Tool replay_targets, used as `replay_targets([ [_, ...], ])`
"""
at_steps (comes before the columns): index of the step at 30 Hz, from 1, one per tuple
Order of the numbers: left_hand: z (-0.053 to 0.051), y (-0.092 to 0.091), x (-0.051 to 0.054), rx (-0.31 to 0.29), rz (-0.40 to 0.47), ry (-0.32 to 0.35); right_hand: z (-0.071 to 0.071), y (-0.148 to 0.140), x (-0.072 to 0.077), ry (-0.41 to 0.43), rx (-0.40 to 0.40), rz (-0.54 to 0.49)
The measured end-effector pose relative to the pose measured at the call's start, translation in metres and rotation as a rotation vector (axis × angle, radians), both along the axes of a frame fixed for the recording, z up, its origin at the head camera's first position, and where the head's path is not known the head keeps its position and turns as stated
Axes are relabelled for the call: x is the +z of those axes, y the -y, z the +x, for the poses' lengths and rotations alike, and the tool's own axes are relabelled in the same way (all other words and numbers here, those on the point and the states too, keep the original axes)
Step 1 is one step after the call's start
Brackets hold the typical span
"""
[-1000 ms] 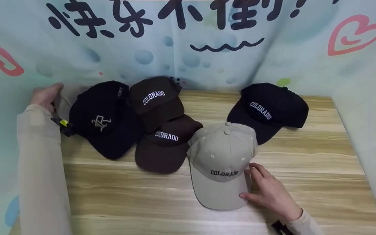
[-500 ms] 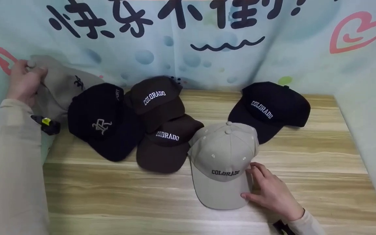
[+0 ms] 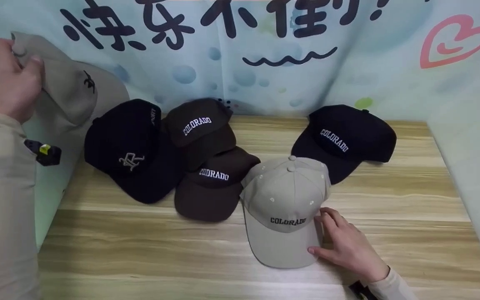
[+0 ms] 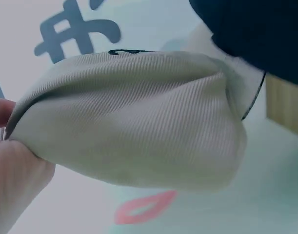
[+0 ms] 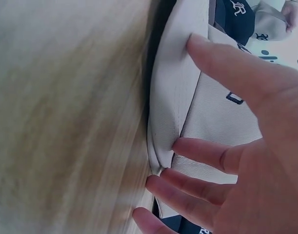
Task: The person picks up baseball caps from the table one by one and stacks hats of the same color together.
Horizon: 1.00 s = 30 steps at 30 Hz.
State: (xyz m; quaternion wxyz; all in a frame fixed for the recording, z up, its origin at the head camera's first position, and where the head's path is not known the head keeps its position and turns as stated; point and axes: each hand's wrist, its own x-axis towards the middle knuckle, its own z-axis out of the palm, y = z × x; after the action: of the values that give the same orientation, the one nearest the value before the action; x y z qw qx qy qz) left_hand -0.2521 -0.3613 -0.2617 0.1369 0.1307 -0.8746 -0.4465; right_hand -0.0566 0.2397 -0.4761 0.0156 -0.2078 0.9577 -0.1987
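At the upper left of the head view, my left hand (image 3: 17, 81) pinches the back edge of a beige baseball cap (image 3: 63, 79) and holds it raised and tilted. A dark embroidered letter marks its front. In the left wrist view, the ribbed side of this cap (image 4: 139, 122) fills the middle. My right hand (image 3: 348, 246) touches the brim side of a beige COLORADO cap (image 3: 286, 200), its fingers fairly straight. A second beige cap shows just behind that one, apparently stacked under it. Thumb and fingertips rest along the brim edge in the right wrist view.
A black cap (image 3: 136, 154) with an R emblem lies left on the wooden table (image 3: 148, 258), near the raised cap. Two dark brown COLORADO caps (image 3: 208, 200) overlap beside it. A navy COLORADO cap (image 3: 344, 137) lies back right. Printed fabric (image 3: 231, 79) encloses the back and sides.
My left hand has lifted the beige cap up and to the left from behind the black cap, bringing more of it into view. My right hand has stayed at the COLORADO cap.
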Motion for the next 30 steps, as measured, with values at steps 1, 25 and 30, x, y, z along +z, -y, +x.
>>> replay_targets([
  [1, 0.001, -0.003, 0.004, 0.001, -0.043, -0.005, 0.0, 0.0, 0.0, 0.001, -0.001, 0.002],
  [25, 0.026, -0.111, 0.053, -0.605, -0.328, 0.222, 0.0, 0.001, -0.002, 0.011, -0.014, -0.002],
  [30, 0.037, -0.136, 0.049, -0.874, -0.49, 0.237, 0.001, 0.001, 0.0, 0.032, -0.025, -0.009],
])
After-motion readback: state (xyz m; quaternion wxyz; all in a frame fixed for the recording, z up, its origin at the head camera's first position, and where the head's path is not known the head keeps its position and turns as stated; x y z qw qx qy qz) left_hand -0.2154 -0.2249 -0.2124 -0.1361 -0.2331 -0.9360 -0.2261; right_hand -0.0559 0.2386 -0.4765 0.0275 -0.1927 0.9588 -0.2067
